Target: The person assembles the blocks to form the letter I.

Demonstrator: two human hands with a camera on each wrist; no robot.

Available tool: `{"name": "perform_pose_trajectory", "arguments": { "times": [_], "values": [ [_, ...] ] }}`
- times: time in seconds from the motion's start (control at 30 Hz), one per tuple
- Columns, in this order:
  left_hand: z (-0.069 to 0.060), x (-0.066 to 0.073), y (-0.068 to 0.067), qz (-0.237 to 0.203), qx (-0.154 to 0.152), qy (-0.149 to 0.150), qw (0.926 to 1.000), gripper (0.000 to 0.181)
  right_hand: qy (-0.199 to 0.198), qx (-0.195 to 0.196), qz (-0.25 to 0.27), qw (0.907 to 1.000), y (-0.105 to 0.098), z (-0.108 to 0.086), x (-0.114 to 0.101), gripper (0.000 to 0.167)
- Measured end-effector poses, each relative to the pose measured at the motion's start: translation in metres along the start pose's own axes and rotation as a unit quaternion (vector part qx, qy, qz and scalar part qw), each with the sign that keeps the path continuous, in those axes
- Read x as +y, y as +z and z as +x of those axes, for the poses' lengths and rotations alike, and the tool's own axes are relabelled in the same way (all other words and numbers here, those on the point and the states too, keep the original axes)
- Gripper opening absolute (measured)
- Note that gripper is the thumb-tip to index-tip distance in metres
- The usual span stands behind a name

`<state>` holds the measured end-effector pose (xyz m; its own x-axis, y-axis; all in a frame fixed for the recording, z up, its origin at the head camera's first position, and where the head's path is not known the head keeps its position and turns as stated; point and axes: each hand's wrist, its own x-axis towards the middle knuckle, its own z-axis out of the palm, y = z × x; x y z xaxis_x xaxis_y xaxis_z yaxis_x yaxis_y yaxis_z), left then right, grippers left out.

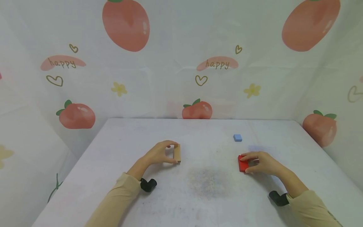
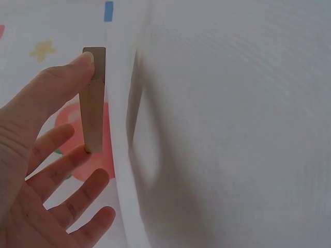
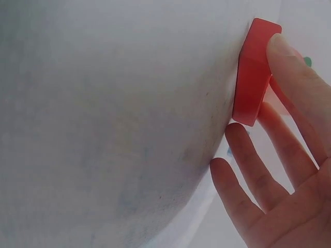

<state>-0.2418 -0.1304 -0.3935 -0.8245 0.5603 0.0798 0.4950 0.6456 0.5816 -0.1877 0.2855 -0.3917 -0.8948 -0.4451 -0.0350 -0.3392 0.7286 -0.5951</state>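
From where I stand, the table (image 1: 210,132) has a smudgy grey stain (image 1: 210,183) near its middle. At ten o'clock from that stain, the left hand (image 1: 158,154) pinches a tan block (image 1: 177,154) by its two ends, thumb at one and a fingertip at the other; the wrist view shows it held clear of the surface, its shadow apart. At two o'clock from the stain, the right hand (image 1: 265,163) grips a red block (image 1: 242,167) between thumb and fingers, a couple of fingers off it. Whether that block touches the table I can't tell. A small blue block (image 1: 237,137) lies at twelve o'clock from the red one, well apart from either hand. Peach-printed cloth (image 1: 170,69) hangs behind.
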Motion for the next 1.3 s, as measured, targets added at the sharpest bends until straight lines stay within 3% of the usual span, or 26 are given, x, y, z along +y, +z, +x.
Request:
{"name": "perform_pose_trajectory", "arguments": {
  "times": [0.33, 1.3],
  "values": [
    [0.009, 0.005, 0.005, 0.003, -0.003, 0.034, 0.9994, 0.063, 0.011, 0.002, 0.000, 0.9999, 0.001, 0.001, 0.001, 0.039],
    [0.033, 0.030, 0.025, -0.001, -0.027, 0.047, 0.9985, 0.064, 0.021, -0.001, 0.001, 0.9998, 0.000, 0.001, 0.003, 0.039]
  ]
}}
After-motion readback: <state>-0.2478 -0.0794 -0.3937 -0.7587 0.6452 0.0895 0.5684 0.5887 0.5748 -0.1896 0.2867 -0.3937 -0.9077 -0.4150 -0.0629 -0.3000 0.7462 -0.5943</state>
